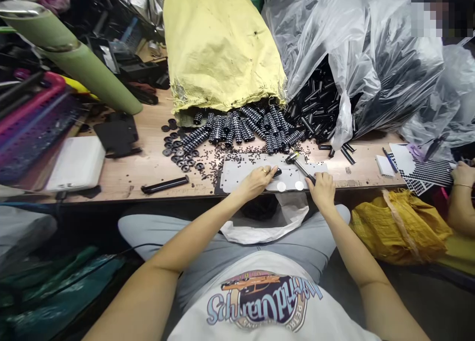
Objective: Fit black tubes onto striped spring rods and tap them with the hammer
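Observation:
My right hand (322,188) is closed round the handle of a small hammer (300,164), whose head rests on a white plate (237,176) at the wooden table's (148,168) front edge. My left hand (257,180) pinches a small black piece (276,172) against the plate, just left of the hammer. Behind the plate lie ribbed black cylinders (241,128) and loose black rings (178,153).
A yellow sack (218,44) and clear plastic bags (356,54) of black tubes stand at the back. A green roll (74,59), a pink basket (29,123) and a white box (76,163) sit left. Another person's hand (462,175) rests at the right edge.

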### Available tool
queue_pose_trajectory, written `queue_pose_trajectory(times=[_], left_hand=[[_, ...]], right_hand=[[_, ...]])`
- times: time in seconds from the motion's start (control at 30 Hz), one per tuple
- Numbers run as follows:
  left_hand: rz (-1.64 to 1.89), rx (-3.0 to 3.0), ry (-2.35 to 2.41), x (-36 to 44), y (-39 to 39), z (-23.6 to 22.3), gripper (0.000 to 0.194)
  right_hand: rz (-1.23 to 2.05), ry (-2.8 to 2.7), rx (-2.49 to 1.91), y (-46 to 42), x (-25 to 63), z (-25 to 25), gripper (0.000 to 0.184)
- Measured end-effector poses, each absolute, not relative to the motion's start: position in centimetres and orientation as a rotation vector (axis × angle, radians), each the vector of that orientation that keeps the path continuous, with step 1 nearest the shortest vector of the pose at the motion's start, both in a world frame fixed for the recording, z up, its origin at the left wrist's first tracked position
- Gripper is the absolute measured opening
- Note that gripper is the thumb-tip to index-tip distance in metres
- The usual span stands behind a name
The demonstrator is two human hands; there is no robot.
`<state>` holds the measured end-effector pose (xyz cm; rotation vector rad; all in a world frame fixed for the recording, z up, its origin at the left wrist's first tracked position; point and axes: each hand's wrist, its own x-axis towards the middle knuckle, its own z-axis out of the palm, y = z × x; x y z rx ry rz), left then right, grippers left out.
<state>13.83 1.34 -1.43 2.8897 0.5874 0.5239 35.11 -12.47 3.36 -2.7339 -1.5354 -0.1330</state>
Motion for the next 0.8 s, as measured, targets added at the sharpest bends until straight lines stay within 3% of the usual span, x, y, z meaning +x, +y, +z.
queue_pose_trajectory(times=[0.2,0.37,0.53,0.7,0.8], left_hand=[[0.413,3.018,0.522,13.2,1.4,-0.7,0.038],[0.537,2.954,0.642,12.9,0.5,-1.1,0.034],[0.561,2.839,0.812,13.3,-0.5,-0.9,0.036],[0.52,2.787,0.848,14.1,-2.3,-0.6,0.044],[0.446,2.822,0.857,14.7,-3.5,-0.7,0.069]], right_hand=[[0.018,-1.543,-2.715,-12.0,34.8,3.8,0.025],[0.435,-1.363,-2.317,-14.2,32.9,6.6,0.04],[0.325,-1.365,-2.37,-16.2,29.7,6.4,0.038],[0.368,-1.497,-2.514,-15.7,28.5,7.1,0.035],[0.26,-1.525,-2.229,-15.2,27.1,8.8,0.043]])
